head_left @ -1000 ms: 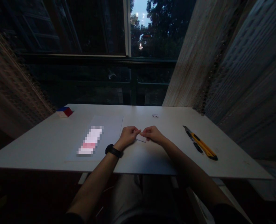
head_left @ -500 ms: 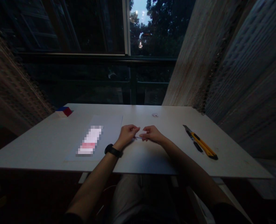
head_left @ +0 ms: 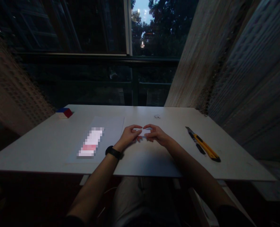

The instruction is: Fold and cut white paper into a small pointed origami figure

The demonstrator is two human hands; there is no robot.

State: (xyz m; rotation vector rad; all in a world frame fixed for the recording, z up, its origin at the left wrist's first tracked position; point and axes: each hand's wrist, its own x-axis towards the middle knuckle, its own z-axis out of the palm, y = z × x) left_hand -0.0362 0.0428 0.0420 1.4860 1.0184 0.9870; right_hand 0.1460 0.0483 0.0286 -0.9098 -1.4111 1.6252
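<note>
Between my two hands is a small white piece of paper (head_left: 144, 132), its pale face turned toward me. My left hand (head_left: 129, 135), with a black watch (head_left: 113, 152) on the wrist, grips its left end between thumb and fingers. At the other end, the thumb and fingers of my right hand (head_left: 157, 134) pinch the paper. Both hands are just above the white table (head_left: 144, 160), and their index fingertips nearly meet over the top edge. Parts of the paper are hidden behind the fingers.
A lit phone (head_left: 91, 142), blurred out, lies on a white sheet (head_left: 113, 129) at left. A cube (head_left: 64, 113) sits at the far left corner. On the right lie a yellow box cutter (head_left: 207, 148) and a black pen-like tool (head_left: 196, 143). A small thin object (head_left: 157, 116) lies farther back.
The paper, seen edge-on before as a thin strip, is now tilted up with its flat face showing. My fingers have moved to its upper edge and ends.
</note>
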